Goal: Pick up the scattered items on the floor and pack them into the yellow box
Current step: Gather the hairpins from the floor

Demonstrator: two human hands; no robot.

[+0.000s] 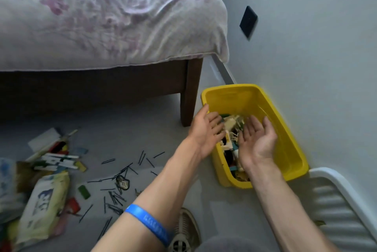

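Observation:
The yellow box (289,135) stands on the floor against the wall, right of the bed leg. Inside it lies a heap of small cream, white and green toy pieces (231,127). My left hand (206,129) hovers over the box's left rim with fingers spread and nothing in it. Over the inside of the box, my right hand (259,139) is palm up with relaxed fingers, also holding nothing. Scattered on the floor to the left are several thin black sticks (120,180), a green block (84,191), a wipes packet (43,202) and a pile of coloured and white pieces (58,158).
A bed with a floral sheet (102,17) and a dark wooden leg (190,92) stands just left of the box. A white ribbed lid (338,205) lies at the lower right by the wall. My shoe (184,231) is at the bottom centre.

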